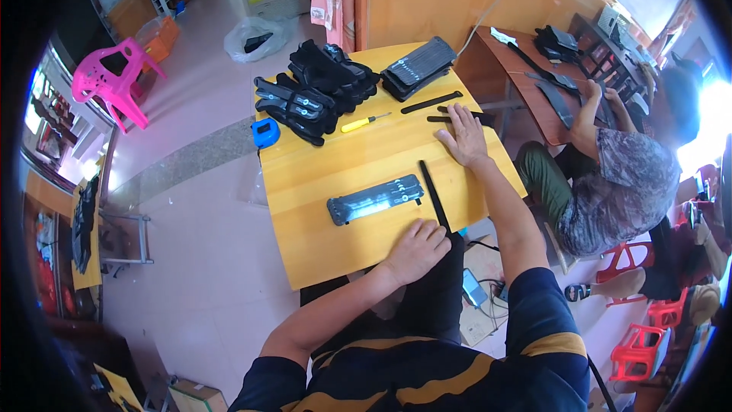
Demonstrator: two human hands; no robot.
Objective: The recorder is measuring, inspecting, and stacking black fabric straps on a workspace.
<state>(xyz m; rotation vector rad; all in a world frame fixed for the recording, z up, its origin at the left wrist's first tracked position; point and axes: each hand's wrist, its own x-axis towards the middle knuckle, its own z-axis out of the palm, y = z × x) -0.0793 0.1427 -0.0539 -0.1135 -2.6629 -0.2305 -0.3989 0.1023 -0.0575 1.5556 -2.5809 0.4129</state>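
Observation:
My right hand (462, 139) lies with its fingers spread over black straps (482, 117) at the far right of the yellow table. Whether it presses on them I cannot tell. My left hand (418, 250) rests loosely at the table's near edge, fingers stretched out and slightly bent. Beside its fingertips is the lower end of a long black strap (432, 191). Left of that strap lies a shiny, clear-wrapped bundle of flat black strips (376, 200). Another single black strap (431, 102) lies just beyond my right hand.
At the back of the table (305, 236) stand a pile of black bundles (324, 80) and a stack of grey strips (418, 69). A yellow screwdriver (366, 123) and a blue tape measure (265, 133) lie near the pile. A co-worker (621, 183) sits at a brown table (499, 57) on the right.

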